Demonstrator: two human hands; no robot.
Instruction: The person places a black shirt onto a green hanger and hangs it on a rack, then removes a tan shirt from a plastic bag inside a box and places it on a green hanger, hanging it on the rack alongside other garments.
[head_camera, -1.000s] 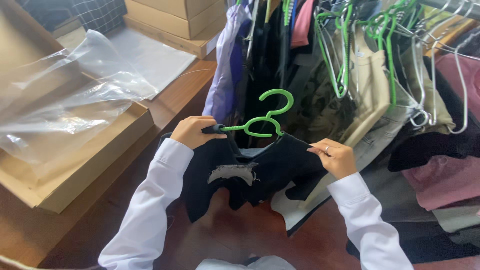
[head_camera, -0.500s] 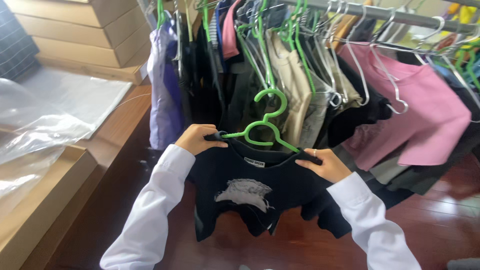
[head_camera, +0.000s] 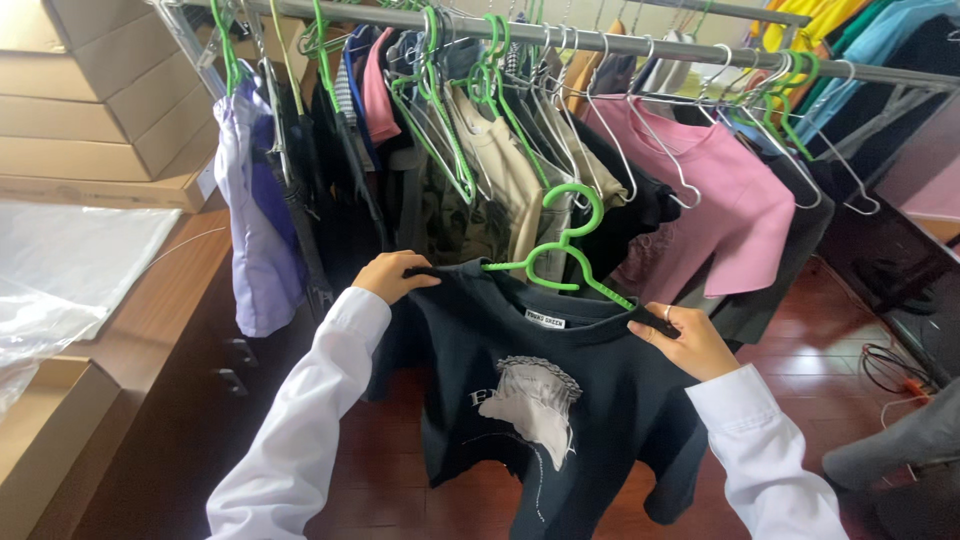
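Clothes rail: the metal rail (head_camera: 650, 45) runs across the top of your view, full of garments on green and silver hangers.
Cardboard boxes: a stack of flat boxes (head_camera: 90, 100) stands at your upper left, beside the rail.
Wooden counter: the brown counter (head_camera: 160, 310) is on your left, with clear plastic bags (head_camera: 70, 270) lying on it.
Dark T-shirt: the dark navy T-shirt (head_camera: 540, 400) with a pale print on the chest hangs in front of you, below the rail and apart from it. It sits on the green hanger and you hold it at both shoulders.
Pink T-shirt: a pink T-shirt (head_camera: 720, 200) hangs on the rail, behind your right hand.
Lilac garment: a lilac garment (head_camera: 255, 220) hangs at the left end of the rail.
Green hanger: the green plastic hanger (head_camera: 560, 255) is inside the neck of the dark T-shirt, its hook is free and points up, not on the rail.
Left hand: your left hand (head_camera: 390, 277) is closed on the left shoulder of the dark T-shirt, over the hanger end.
Right hand: your right hand (head_camera: 690, 340) is closed on the right shoulder, fingers pinch the cloth and the hanger arm.
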